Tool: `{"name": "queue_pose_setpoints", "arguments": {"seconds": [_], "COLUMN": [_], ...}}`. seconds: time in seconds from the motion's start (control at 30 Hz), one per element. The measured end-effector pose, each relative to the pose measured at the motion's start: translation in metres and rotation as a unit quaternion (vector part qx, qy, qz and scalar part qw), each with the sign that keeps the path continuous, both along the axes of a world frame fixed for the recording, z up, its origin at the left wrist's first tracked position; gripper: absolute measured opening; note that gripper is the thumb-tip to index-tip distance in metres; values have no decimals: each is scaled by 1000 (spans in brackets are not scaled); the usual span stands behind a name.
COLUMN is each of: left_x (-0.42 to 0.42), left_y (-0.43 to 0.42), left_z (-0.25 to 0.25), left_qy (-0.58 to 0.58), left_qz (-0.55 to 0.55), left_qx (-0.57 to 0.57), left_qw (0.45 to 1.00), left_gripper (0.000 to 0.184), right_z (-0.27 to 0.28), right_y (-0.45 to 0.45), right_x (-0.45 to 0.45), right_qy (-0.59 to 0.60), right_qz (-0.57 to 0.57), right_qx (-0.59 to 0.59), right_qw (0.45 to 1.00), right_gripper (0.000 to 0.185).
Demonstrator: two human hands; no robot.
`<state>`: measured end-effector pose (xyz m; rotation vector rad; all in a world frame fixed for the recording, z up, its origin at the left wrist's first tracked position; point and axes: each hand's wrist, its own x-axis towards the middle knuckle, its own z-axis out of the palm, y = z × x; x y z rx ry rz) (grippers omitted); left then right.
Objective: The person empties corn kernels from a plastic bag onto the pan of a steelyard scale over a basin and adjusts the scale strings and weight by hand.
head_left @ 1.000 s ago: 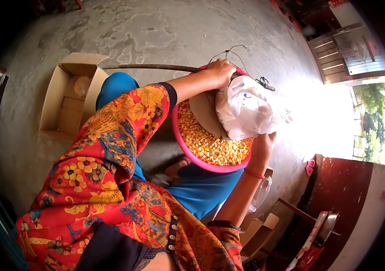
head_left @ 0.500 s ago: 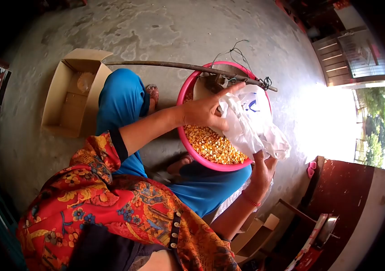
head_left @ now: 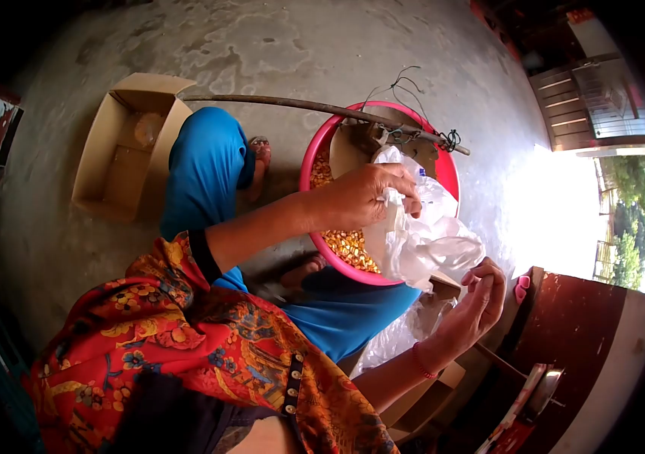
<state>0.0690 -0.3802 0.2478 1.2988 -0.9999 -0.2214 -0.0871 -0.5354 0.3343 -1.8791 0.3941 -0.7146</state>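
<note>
A crumpled white plastic bag (head_left: 436, 246) hangs over the pink tub (head_left: 309, 168). My left hand (head_left: 372, 197) is closed on the bag's upper left part, pinching it between thumb and fingers. My right hand (head_left: 481, 299), with a red bracelet at the wrist, is beside the bag's lower right edge. Its fingers are curled in towards the thumb, and I see nothing in them. Yellow corn kernels (head_left: 349, 248) lie in the tub, partly hidden by the bag and my left hand. A piece of cardboard (head_left: 345, 155) also rests in the tub.
A wooden pole (head_left: 285, 101) with wire tied on it lies across the tub's far rim. An open cardboard box (head_left: 114, 170) stands at left. Another box (head_left: 428, 397) and clear plastic (head_left: 394, 340) are near my right arm. A reddish-brown panel (head_left: 564, 325) stands at lower right.
My left hand has gone from spread fingers to a pinch on the bag. My right hand has come off the bag's edge and moved right and slightly down. The bag has shifted, covering more corn.
</note>
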Motion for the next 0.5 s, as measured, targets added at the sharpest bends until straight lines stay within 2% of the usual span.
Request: {"name": "queue_pose_setpoints", "arguments": {"seconds": [0.03, 0.07, 0.1, 0.13, 0.23, 0.27, 0.3, 0.37, 0.4, 0.5], "left_x": [2, 4, 5, 3, -6, -5, -3, 4, 10, 21], "left_y": [0, -1, -2, -4, -10, -7, -3, 8, 13, 20], "left_z": [3, 7, 11, 15, 16, 19, 22, 27, 27, 39], "left_qy": [-1, 51, 103, 98, 62, 74, 73, 45, -13, -72], "left_qz": [0, -3, -6, 8, 32, 22, 23, 55, 88, 130], "left_qx": [0, -6, -11, -20, -20, -7, -6, 9, 30, 54], "left_qw": [1000, 999, 995, 995, 997, 997, 997, 997, 996, 987], "left_gripper": [18, 18, 18, 18, 17, 16, 16, 17, 17, 16], "right_z": [2, 11, 15, 13, 9, 6, 4, 6, 11, 34], "right_y": [2, 14, 22, 25, 48, 47, 44, 31, 24, 3], "right_x": [1, 8, 14, 17, 32, 30, 27, 19, 17, 14], "right_qy": [-1, -9, -17, 55, 207, 188, 187, 108, 38, -74], "right_qz": [0, 40, 81, 88, 62, 78, 78, -4, -23, -127], "right_qx": [0, 2, 5, -29, -147, -128, -128, -121, -161, -176], "right_qw": [1000, 999, 997, 994, 965, 971, 971, 987, 986, 973], "right_gripper": [23, 34, 47, 72, 44, 33, 33, 33, 32, 24]}}
